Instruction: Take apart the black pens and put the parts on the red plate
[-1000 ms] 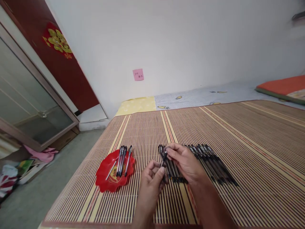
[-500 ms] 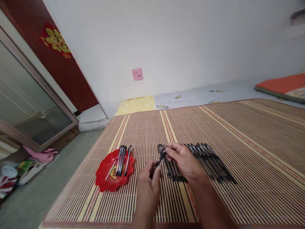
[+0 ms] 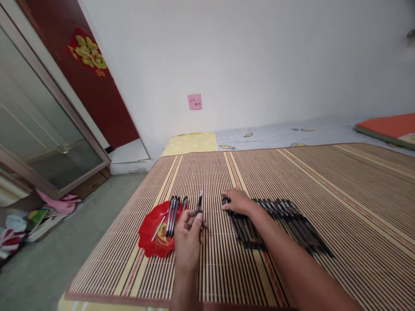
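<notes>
My left hand (image 3: 191, 229) grips an uncapped black pen (image 3: 199, 203), its tip pointing up and away from me, just right of a red scalloped dish (image 3: 147, 235). My right hand (image 3: 236, 201) reaches over the top ends of a middle row of black pens (image 3: 241, 231). Its thumb and fingers curl around something small and dark there, which I cannot make out. In the dish rest several clear-barrelled pens (image 3: 173, 216) and a thin white stick (image 3: 158, 226). A second row of black pens (image 3: 292, 220) lies to the right, partly behind my right forearm.
A striped bamboo mat (image 3: 207, 172) covers the bed, with patterned cloth (image 3: 259, 134) along the wall. A pink note (image 3: 195, 102) is stuck on the wall. An orange cushion (image 3: 389, 127) lies far right. Clothes and papers (image 3: 39, 216) sit on the floor at left.
My hands have moved apart. The left has shifted left with the pen, now pointing upward; the right has left that pen and lowered to the middle row's top ends.
</notes>
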The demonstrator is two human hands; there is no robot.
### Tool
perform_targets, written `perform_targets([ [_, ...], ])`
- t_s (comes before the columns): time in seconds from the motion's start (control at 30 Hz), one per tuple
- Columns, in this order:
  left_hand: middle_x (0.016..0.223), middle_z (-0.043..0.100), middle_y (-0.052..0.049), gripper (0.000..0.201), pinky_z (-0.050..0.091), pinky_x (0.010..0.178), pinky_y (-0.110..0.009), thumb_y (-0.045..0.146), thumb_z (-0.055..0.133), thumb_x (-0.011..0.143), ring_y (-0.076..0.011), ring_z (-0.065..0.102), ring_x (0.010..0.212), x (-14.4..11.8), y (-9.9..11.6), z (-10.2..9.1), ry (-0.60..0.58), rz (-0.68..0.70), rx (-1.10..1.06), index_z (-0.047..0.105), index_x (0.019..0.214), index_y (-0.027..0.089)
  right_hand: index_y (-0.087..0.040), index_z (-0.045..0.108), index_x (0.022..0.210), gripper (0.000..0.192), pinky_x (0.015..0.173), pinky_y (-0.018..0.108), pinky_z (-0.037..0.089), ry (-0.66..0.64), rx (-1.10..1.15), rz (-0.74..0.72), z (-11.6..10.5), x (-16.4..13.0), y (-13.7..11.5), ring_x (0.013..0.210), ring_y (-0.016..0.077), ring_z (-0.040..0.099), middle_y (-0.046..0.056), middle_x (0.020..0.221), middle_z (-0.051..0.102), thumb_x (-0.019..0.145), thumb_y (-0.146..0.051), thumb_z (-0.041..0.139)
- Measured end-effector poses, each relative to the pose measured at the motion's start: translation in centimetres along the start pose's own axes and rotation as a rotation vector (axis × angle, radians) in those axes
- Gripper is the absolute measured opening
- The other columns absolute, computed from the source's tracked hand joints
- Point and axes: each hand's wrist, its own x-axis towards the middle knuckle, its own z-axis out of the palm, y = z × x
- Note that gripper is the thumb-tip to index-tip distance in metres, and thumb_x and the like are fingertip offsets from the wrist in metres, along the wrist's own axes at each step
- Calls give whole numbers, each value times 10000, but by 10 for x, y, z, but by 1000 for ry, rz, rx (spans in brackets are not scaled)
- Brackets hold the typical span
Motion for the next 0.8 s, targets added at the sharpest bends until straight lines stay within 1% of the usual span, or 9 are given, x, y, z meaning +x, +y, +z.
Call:
perform_targets([
  [0.17, 610, 587, 44, 330, 288, 434, -157, 452, 745, 792, -56, 412, 454, -1, 4, 4, -7, -35, -45, 581, 854, 173, -202, 725, 1157, 444, 1014, 492, 395, -22, -109, -2, 5, 7, -11, 1249, 386, 528, 164, 1251, 675, 731, -292, 813],
  [0.3, 607, 590, 42, 345, 279, 425, -152, 462, 755, 778, -52, 410, 447, -1, 6, 4, -10, -49, -53, 579, 851, 174, -191, 729, 1126, 425, 1002, 463, 401, -4, -115, -25, 8, 11, -13, 1206, 374, 563, 160, 1190, 685, 712, -214, 820],
  [0.4, 612, 594, 44, 334, 275, 425, -156, 450, 758, 775, -56, 418, 450, -1, 4, 4, -18, -62, -51, 578, 849, 179, -165, 700, 1175, 495, 987, 402, 425, 16, -65, -68, 16, 14, -15, 1180, 332, 589, 160, 1223, 654, 692, -120, 798],
  [0.47, 619, 594, 47, 317, 279, 433, -159, 437, 755, 779, -55, 413, 453, 0, 3, 4, -23, -63, -52, 583, 847, 180, -162, 672, 1216, 512, 983, 355, 434, 33, -27, -106, 23, 15, -20, 1178, 283, 595, 147, 1258, 630, 718, -60, 739],
  [0.53, 630, 595, 44, 303, 304, 455, -164, 428, 753, 779, -59, 428, 470, 0, 2, 5, -29, -58, -54, 592, 839, 178, -174, 665, 1218, 491, 1003, 336, 430, 73, 41, -149, 30, 11, -26, 1184, 241, 591, 121, 1251, 631, 753, -15, 659],
  [0.6, 639, 596, 38, 295, 338, 485, -172, 423, 754, 774, -70, 458, 502, 0, 3, 5, -34, -58, -50, 608, 836, 174, -186, 664, 1213, 480, 990, 351, 454, 168, 233, -168, 32, 0, -33, 1123, 217, 615, 95, 1183, 658, 772, -7, 604],
  [0.7, 657, 599, 27, 296, 382, 533, -186, 425, 764, 764, -91, 496, 553, 0, 2, 5, -53, -72, -36, 635, 847, 171, -190, 631, 1267, 472, 854, 366, 536, 346, 743, -120, 22, -29, -38, 903, 193, 665, 63, 1019, 687, 804, -101, 619],
  [0.73, 672, 603, 22, 297, 397, 556, -192, 425, 768, 762, -98, 510, 577, 0, 1, 5, -69, -76, -32, 642, 851, 172, -192, 630, 1267, 454, 831, 366, 549, 395, 911, -97, 16, -42, -39, 875, 191, 673, 56, 991, 690, 814, -164, 651],
  [0.8, 695, 598, 17, 293, 415, 598, -202, 425, 773, 763, -109, 526, 619, -2, -1, 6, -120, -85, -24, 651, 854, 174, -201, 654, 1209, 424, 855, 378, 559, 507, 1185, -40, 0, -68, -39, 932, 207, 689, 59, 1002, 710, 799, -279, 732],
])
